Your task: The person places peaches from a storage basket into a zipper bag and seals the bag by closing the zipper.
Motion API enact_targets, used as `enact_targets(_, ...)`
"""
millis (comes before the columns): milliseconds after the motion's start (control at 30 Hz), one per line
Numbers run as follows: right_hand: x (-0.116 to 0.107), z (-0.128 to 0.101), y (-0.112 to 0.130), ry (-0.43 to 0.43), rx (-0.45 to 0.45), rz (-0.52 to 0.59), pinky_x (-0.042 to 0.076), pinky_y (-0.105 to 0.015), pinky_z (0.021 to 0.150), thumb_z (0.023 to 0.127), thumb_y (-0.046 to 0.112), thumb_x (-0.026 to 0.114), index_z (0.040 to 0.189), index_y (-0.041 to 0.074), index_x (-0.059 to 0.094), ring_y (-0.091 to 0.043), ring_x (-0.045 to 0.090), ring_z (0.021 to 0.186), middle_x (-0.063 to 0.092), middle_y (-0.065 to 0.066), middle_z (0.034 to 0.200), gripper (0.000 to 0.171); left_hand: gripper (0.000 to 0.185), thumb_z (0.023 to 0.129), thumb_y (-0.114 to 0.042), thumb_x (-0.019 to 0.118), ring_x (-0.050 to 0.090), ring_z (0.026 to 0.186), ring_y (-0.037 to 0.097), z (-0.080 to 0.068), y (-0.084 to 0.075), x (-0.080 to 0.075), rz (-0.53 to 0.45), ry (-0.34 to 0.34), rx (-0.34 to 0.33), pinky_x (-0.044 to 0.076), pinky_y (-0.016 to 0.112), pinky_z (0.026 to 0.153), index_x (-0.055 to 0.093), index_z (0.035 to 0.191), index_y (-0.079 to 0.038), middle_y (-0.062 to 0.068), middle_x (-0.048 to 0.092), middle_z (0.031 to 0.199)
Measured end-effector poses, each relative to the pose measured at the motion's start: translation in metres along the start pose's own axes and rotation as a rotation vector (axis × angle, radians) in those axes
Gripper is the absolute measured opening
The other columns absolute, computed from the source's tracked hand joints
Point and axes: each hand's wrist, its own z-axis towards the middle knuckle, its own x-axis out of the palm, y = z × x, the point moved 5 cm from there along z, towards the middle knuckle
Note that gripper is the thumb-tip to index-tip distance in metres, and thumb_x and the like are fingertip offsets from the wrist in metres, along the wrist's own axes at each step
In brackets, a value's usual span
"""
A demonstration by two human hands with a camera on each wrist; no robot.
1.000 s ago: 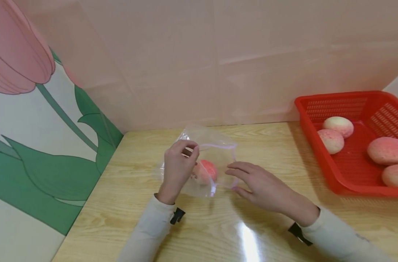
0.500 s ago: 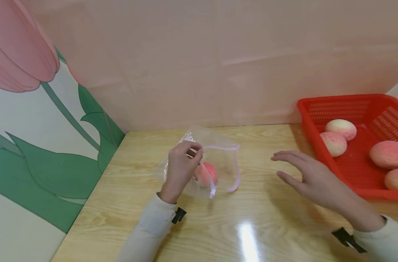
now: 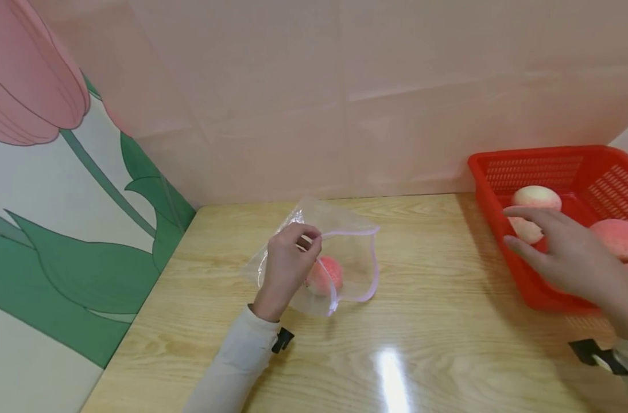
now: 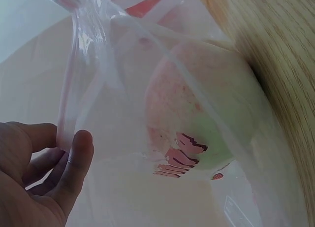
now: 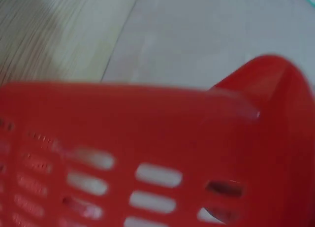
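My left hand point(image 3: 290, 261) pinches the rim of a clear zip bag point(image 3: 321, 215) with a pale purple seal, between thumb and fingers. The bag's mouth gapes toward the right. Inside lies a pink peach point(image 3: 330, 275); in the left wrist view this peach point(image 4: 206, 104) shows pink fading to green through the plastic. My right hand point(image 3: 577, 261) is over the near left side of a red basket point(image 3: 500, 246), thumb and fingers spread and holding nothing. Just beyond its fingertips are a pale peach point(image 3: 537, 197) and a second peach point(image 3: 526, 230), partly covered by the hand.
Another pink peach point(image 3: 623, 236) lies at the basket's right, with one more mostly behind the right hand. The basket's slotted wall point(image 5: 147, 113) fills much of the right wrist view. A pink wall point(image 3: 396, 115) stands behind the wooden table point(image 3: 422, 344).
My right hand has left the bag's mouth and moved right, to over the basket. My left hand keeps its pinch on the bag, nearly still.
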Motion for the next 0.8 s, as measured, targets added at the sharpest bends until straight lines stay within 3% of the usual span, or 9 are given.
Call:
enact_targets(167, 0.003, 0.002, -0.022, 0.074, 0.086, -0.027, 0.036, -0.08, 0.089, 0.099, 0.037, 0.057, 0.149, -0.002, 0.031, -0.057, 0.034, 0.114, 0.036, -0.039, 0.137, 0.069, 0.007, 0.084, 0.001, 0.071, 0.07, 0.067, 0.017, -0.001, 0.0, 0.002, 0.014, 0.004, 0.012, 0.056, 0.017, 0.059, 0.072, 0.087, -0.006, 0.008, 0.073, 0.085)
enact_targets(433, 0.006, 0.01, -0.043, 0.18, 0.1, -0.073, 0.034, -0.08, 0.09, 0.1, 0.041, 0.051, 0.147, -0.007, 0.029, -0.061, 0.033, 0.113, 0.032, -0.041, 0.136, 0.071, 0.008, 0.084, 0.002, 0.07, 0.07, 0.066, 0.017, -0.001, -0.002, 0.004, 0.016, -0.005, 0.048, 0.056, 0.017, 0.059, 0.072, 0.086, -0.005, 0.009, 0.073, 0.084)
enact_targets(567, 0.009, 0.016, -0.046, 0.214, 0.087, -0.097, 0.037, -0.079, 0.089, 0.099, 0.038, 0.055, 0.147, -0.007, 0.03, -0.06, 0.037, 0.112, 0.034, -0.041, 0.136, 0.071, 0.007, 0.085, 0.001, 0.07, 0.07, 0.066, 0.016, -0.001, -0.001, 0.005, 0.016, 0.0, 0.057, 0.056, 0.016, 0.059, 0.072, 0.086, -0.005, 0.009, 0.072, 0.084)
enact_targets(667, 0.013, 0.018, -0.05, 0.274, 0.079, -0.089, 0.039, -0.079, 0.087, 0.093, 0.036, 0.064, 0.151, -0.005, 0.025, -0.061, 0.039, 0.113, 0.033, -0.039, 0.141, 0.082, 0.008, 0.084, 0.002, 0.07, 0.069, 0.066, 0.016, -0.001, -0.001, 0.005, 0.027, 0.0, 0.062, 0.056, 0.016, 0.058, 0.072, 0.086, -0.005, 0.008, 0.072, 0.083)
enact_targets(800, 0.021, 0.018, -0.056, 0.352, 0.08, -0.069, 0.036, -0.08, 0.087, 0.084, 0.038, 0.074, 0.155, -0.003, 0.015, -0.062, 0.032, 0.118, 0.019, -0.04, 0.15, 0.101, 0.007, 0.084, 0.001, 0.071, 0.069, 0.066, 0.016, -0.001, -0.001, 0.005, 0.032, 0.0, 0.071, 0.056, 0.017, 0.058, 0.072, 0.085, -0.005, 0.008, 0.072, 0.082)
